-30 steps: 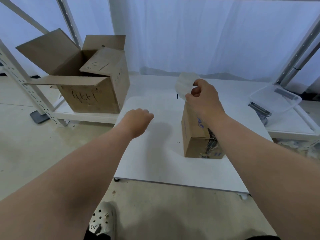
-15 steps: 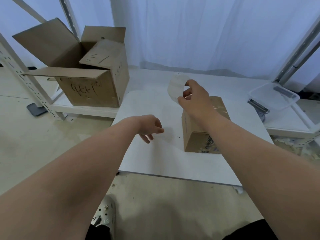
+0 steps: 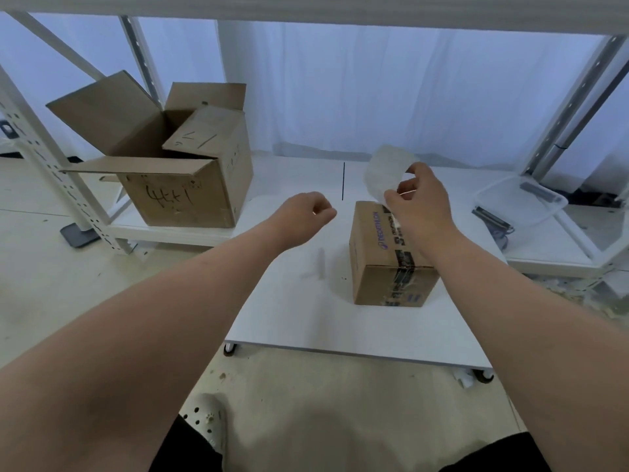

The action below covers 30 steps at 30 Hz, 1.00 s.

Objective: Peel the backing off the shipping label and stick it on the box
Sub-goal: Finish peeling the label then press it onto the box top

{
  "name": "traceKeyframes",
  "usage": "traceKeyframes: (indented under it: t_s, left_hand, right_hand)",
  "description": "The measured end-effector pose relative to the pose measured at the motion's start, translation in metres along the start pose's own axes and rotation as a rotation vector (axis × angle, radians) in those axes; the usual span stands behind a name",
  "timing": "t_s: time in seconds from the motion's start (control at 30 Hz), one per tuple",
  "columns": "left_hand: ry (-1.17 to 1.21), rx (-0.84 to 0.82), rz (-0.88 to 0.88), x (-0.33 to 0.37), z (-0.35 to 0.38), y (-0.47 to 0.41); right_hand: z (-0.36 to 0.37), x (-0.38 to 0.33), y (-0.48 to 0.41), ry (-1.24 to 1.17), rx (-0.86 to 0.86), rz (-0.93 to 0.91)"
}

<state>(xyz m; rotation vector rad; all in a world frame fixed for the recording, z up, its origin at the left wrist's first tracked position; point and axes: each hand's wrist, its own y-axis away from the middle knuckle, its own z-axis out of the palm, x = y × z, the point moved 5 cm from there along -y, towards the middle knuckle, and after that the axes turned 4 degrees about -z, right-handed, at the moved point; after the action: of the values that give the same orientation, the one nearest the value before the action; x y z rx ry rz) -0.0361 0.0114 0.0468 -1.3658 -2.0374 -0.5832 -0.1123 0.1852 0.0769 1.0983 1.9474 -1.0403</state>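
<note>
White label (image 3: 386,172) curls up from the right hand's (image 3: 420,207) pinch, box (image 3: 381,253) just below; left hand (image 3: 306,216), loosely fisted and empty, hangs beside.

Right hand (image 3: 420,206) hides box (image 3: 377,253) top's far part; label (image 3: 386,172) print unreadable.

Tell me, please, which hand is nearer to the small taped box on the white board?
Right. The right hand, pinching the label, hovers over the small taped box; the left hand, a loose fist, is off to its left.
</note>
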Motion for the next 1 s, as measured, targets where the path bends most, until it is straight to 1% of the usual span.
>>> traceKeyframes:
  t_s: [0.07,0.13,0.2,0.27,0.33,0.4,0.47,0.53,0.63,0.73,0.8,0.83,0.9,0.93,1.0]
  left_hand:
    - [0.055,-0.052,-0.062,0.006,0.013,-0.001]
    - [0.059,-0.108,-0.13,0.01,0.031,-0.001]
    - [0.054,-0.153,-0.165,0.016,0.048,0.0]
    - [0.063,-0.184,-0.184,0.025,0.062,0.0]
    - [0.077,-0.206,-0.208,0.03,0.073,-0.001]
    - [0.11,-0.231,-0.241,0.031,0.082,-0.003]
    - [0.156,-0.256,-0.267,0.029,0.087,-0.006]
    - [0.183,-0.274,-0.287,0.026,0.088,-0.007]
    - [0.175,-0.284,-0.277,0.023,0.082,-0.004]
    - [0.023,-0.227,-0.189,0.021,0.068,0.0]
    - [-0.067,-0.19,-0.186,0.018,0.058,0.005]
    - [-0.053,-0.199,-0.21,0.016,0.055,0.009]
    - [0.082,-0.271,-0.295,0.016,0.051,0.022]
    - [0.152,-0.309,-0.34,0.017,0.05,0.028]
    - [0.218,-0.352,-0.425,0.02,0.048,0.036]
  right_hand:
    - [-0.018,0.011,0.0,-0.029,0.084,0.044]
    - [-0.035,0.025,-0.001,-0.046,0.158,0.1]
    - [-0.046,0.04,0.0,-0.111,0.183,0.194]
    - [-0.049,0.053,0.003,-0.242,0.154,0.33]
    - [-0.045,0.064,0.007,-0.366,0.088,0.464]
    - [-0.04,0.072,0.01,-0.423,0.042,0.564]
    - [-0.035,0.076,0.01,-0.471,0.013,0.625]
    - [-0.03,0.074,0.009,-0.487,-0.017,0.635]
    - [-0.026,0.068,0.007,-0.455,-0.042,0.586]
    - [-0.024,0.057,0.006,-0.44,-0.06,0.534]
    - [-0.021,0.045,0.008,-0.452,-0.09,0.51]
    - [-0.019,0.039,0.011,-0.473,-0.117,0.501]
    - [-0.012,0.027,0.017,-0.524,-0.163,0.498]
    - [-0.008,0.022,0.019,-0.543,-0.175,0.498]
    - [-0.002,0.018,0.021,-0.566,-0.181,0.495]
